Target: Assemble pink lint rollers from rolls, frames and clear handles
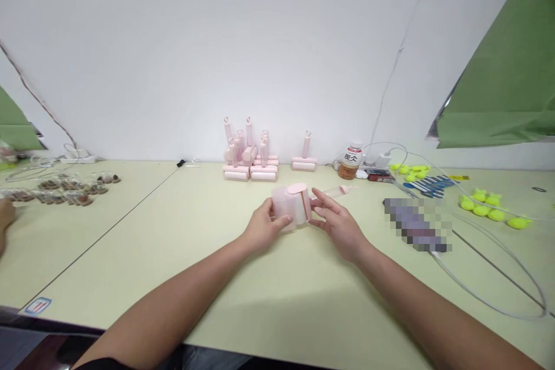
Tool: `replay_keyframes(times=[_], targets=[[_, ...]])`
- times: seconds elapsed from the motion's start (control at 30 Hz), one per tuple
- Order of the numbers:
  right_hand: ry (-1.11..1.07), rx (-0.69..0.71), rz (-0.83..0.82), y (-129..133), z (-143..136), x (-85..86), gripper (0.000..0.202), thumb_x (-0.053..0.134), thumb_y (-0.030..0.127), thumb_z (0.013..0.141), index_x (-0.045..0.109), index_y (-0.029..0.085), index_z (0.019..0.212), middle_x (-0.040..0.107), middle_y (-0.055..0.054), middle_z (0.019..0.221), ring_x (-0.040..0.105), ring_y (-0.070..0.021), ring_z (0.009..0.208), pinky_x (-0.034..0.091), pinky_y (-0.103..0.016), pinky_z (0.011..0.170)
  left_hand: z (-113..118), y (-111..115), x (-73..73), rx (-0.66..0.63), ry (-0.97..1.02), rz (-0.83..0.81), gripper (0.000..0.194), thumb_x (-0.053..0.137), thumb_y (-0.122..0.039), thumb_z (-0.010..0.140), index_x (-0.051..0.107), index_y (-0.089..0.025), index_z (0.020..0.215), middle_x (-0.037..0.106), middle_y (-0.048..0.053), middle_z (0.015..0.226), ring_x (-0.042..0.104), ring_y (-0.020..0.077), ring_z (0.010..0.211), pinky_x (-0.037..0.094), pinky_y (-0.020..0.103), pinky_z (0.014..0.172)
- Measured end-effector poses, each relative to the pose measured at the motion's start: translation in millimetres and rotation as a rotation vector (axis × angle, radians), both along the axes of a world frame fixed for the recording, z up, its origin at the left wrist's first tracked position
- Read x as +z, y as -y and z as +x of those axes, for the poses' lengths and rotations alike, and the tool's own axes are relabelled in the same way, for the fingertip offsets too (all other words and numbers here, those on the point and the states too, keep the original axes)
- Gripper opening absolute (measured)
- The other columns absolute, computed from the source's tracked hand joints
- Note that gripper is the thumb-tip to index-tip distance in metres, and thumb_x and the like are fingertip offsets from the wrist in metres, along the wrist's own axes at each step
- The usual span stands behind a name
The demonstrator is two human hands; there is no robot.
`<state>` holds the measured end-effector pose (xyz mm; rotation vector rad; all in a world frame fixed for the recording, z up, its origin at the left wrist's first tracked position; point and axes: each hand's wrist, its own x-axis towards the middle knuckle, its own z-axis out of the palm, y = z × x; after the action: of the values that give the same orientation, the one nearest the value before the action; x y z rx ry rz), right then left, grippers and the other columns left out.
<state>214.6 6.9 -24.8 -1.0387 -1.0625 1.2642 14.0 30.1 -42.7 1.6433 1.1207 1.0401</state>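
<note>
Where left hand (262,227) faces right hand (342,228), the pink roller (291,206) sits between.

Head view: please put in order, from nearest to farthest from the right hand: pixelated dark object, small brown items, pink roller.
1. Pink roller, just left of the right hand.
2. Pixelated dark object, to the right.
3. Small brown items, far left.

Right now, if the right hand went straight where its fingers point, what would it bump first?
Probably the pink lint roller in the left hand: the right hand looks close beside it, maybe touching, though depth is hard to judge.
</note>
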Motion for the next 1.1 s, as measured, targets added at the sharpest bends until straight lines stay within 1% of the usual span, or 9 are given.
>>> replay_keyframes(times=[0.17, 0.3, 0.4, 0.53, 0.67, 0.8, 0.93, 1.03, 1.1], targets=[[0.184, -0.169, 0.063, -11.1, 13.0, -1.9, 0.074, 0.069, 0.036, 0.072, 0.051, 0.025, 0.143, 0.062, -0.005, 0.115, 0.058, -0.0240, 0.109, 0.048, -0.042, 0.095, -32.5, -25.3, 8.6, 0.168, -0.484, 0.117, 0.079, 0.072, -0.037, 0.074, 0.038, -0.024, 0.144, 0.067, 0.012, 0.121, 0.065, 0.0310, 0.105, 0.050, 0.042, 0.091], [0.332, -0.207, 0.116, -11.4, 13.8, -4.5, 0.068, 0.066, 0.040, 0.075, 0.055, 0.023, 0.140, 0.062, -0.007, 0.121, 0.055, -0.0260, 0.115, 0.042, -0.044, 0.101, -44.8, -47.0, 16.4, 0.103, -0.832, 0.283, 0.059, 0.065, -0.029, 0.077, 0.050, -0.024, 0.134, 0.063, 0.012, 0.129, 0.058, 0.0328, 0.118, 0.044, 0.043, 0.099], [0.387, -0.193, 0.141, -10.1, 11.7, -7.3, 0.066, 0.065, 0.041, 0.076, 0.056, 0.023, 0.139, 0.062, -0.007, 0.120, 0.056, -0.0250, 0.115, 0.042, -0.043, 0.100, -44.0, -59.0, 17.7, 0.044, -0.901, 0.311, 0.052, 0.065, -0.025, 0.074, 0.057, -0.025, 0.126, 0.064, 0.010, 0.127, 0.057, 0.0330, 0.119, 0.040, 0.045, 0.103], [0.362, -0.169, 0.162, -9.9, 10.9, -10.3, 0.067, 0.065, 0.040, 0.077, 0.054, 0.023, 0.140, 0.063, -0.007, 0.119, 0.057, -0.0244, 0.113, 0.043, -0.043, 0.099, -39.9, -60.9, 16.2, 0.026, -0.899, 0.305, 0.050, 0.063, -0.023, 0.075, 0.059, -0.026, 0.125, 0.064, 0.008, 0.128, 0.057, 0.0318, 0.120, 0.038, 0.045, 0.106], [0.227, -0.093, 0.104, -5.6, 7.6, -7.5, 0.076, 0.069, 0.038, 0.074, 0.048, 0.022, 0.145, 0.063, -0.007, 0.119, 0.058, -0.0250, 0.113, 0.046, -0.044, 0.098, -30.7, -33.8, 22.7, 0.084, -0.859, 0.330, 0.050, 0.058, -0.030, 0.083, 0.052, -0.021, 0.132, 0.054, 0.013, 0.140, 0.050, 0.0334, 0.129, 0.033, 0.050, 0.110], [0.022, 0.044, 0.026, 7.7, -4.7, -0.8, 0.082, 0.073, 0.035, 0.074, 0.041, 0.027, 0.149, 0.059, -0.007, 0.130, 0.059, -0.0232, 0.115, 0.049, -0.043, 0.099, -14.2, 6.0, 30.7, -0.018, -0.460, 0.280, 0.062, 0.063, -0.049, 0.083, 0.048, -0.022, 0.137, 0.055, 0.012, 0.141, 0.051, 0.0302, 0.130, 0.041, 0.043, 0.106], [-0.046, 0.221, -0.024, 20.4, -15.8, 0.6, 0.079, 0.071, 0.035, 0.079, 0.036, 0.032, 0.150, 0.055, -0.008, 0.137, 0.061, -0.0216, 0.116, 0.051, -0.042, 0.098, -4.3, 21.3, 22.8, -0.037, -0.139, 0.150, 0.054, 0.068, -0.044, 0.080, 0.053, -0.023, 0.126, 0.067, 0.009, 0.122, 0.064, 0.0250, 0.108, 0.052, 0.035, 0.088], [0.136, 0.263, -0.026, 21.7, -14.4, -1.7, 0.079, 0.068, 0.034, 0.082, 0.030, 0.028, 0.151, 0.066, -0.008, 0.118, 0.067, -0.0215, 0.099, 0.056, -0.042, 0.086, -7.0, 20.8, 12.9, 0.014, -0.106, 0.139, 0.046, 0.067, -0.040, 0.080, 0.057, -0.020, 0.120, 0.069, 0.008, 0.113, 0.065, 0.0220, 0.096, 0.051, 0.032, 0.081], [0.339, 0.203, 0.056, 19.2, -8.7, -2.9, 0.064, 0.063, 0.035, 0.085, 0.041, 0.023, 0.144, 0.068, -0.004, 0.091, 0.067, -0.0201, 0.078, 0.056, -0.040, 0.073, -9.9, 21.9, 9.5, 0.019, -0.140, 0.129, 0.046, 0.067, -0.039, 0.078, 0.058, -0.020, 0.120, 0.069, 0.007, 0.111, 0.064, 0.0210, 0.094, 0.050, 0.031, 0.079]])
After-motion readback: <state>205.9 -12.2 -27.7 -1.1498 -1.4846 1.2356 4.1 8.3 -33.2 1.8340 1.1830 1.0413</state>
